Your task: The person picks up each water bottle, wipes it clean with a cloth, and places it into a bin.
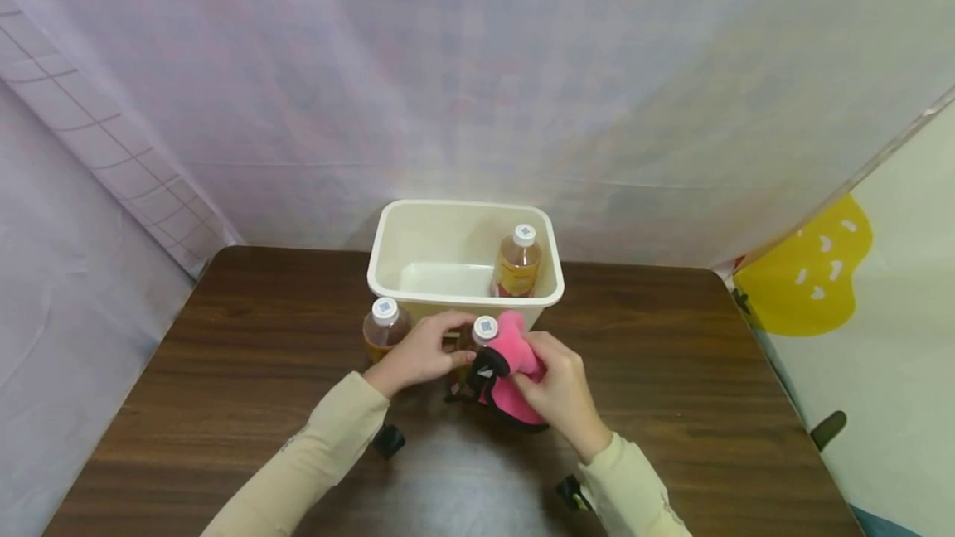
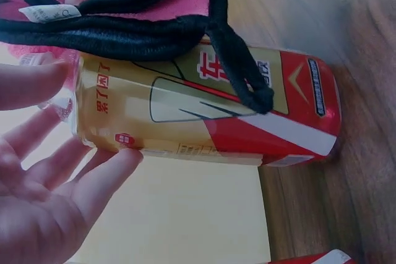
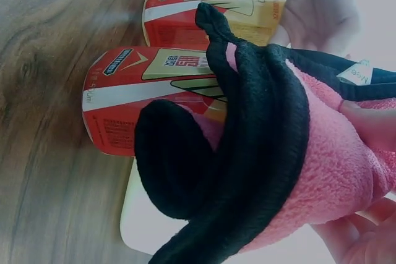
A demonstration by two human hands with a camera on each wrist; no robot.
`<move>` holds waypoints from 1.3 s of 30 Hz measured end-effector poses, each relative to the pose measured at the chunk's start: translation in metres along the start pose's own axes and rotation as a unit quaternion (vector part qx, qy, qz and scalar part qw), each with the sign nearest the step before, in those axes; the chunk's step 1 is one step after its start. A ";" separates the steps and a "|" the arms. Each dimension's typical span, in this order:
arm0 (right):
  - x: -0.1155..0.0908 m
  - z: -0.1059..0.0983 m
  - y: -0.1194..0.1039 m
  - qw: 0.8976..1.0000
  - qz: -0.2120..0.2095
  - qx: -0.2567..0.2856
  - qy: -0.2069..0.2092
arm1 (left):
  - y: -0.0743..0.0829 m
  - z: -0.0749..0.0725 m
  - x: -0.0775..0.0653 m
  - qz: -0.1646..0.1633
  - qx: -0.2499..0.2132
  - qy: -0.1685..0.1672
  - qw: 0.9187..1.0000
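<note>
My left hand [image 1: 425, 352] holds a white-capped drink bottle [image 2: 179, 109] with a red and gold label, thumb and fingertips at its shoulder. The bottle stands on the table before the bin. In my right hand [image 1: 561, 384] is a pink cloth [image 1: 515, 346] with black edging and a small white tag. I grip it bunched up against the bottle's right side, and its black trim overlaps the label in the left wrist view. A similar bottle [image 1: 385, 326] stands just left of my left hand, partly hidden by it.
Behind the bottles is a cream bin [image 1: 440, 300], with another bottle [image 1: 518, 265] upright in its right end. The dark wooden table [image 1: 671, 371] ends at a hanging curtain [image 1: 477, 106] at the back. A yellow patterned shape [image 1: 809, 272] shows at the right side.
</note>
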State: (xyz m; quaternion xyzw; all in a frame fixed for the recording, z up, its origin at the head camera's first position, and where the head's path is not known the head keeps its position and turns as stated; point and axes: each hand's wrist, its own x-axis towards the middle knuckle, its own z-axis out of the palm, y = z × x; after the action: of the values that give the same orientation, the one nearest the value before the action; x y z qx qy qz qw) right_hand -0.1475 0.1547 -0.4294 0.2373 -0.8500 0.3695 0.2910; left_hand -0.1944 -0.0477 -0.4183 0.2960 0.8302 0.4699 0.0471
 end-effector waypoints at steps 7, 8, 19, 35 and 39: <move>0.001 0.003 0.001 1.000 -0.003 -0.013 -0.001 | -0.003 0.002 0.000 0.001 0.022 0.001 1.000; 0.001 0.003 0.001 1.000 -0.003 -0.016 0.000 | -0.002 0.002 0.000 0.001 0.029 0.003 1.000; -0.021 0.009 -0.010 0.999 0.017 -0.027 0.036 | 0.004 0.012 -0.012 -0.021 0.024 0.028 0.999; -0.070 0.041 0.016 0.992 0.109 -0.059 0.032 | 0.007 0.011 -0.010 0.002 0.024 0.024 0.999; -0.078 0.047 0.023 0.990 0.123 -0.062 0.018 | 0.006 0.012 -0.010 -0.001 0.023 0.021 1.000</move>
State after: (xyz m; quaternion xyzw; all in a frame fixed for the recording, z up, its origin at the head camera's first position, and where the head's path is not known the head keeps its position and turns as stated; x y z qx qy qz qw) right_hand -0.1209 0.1474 -0.5193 0.1059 -0.8886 0.3531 0.2728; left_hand -0.1796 -0.0420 -0.4220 0.2866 0.8417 0.4570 0.0238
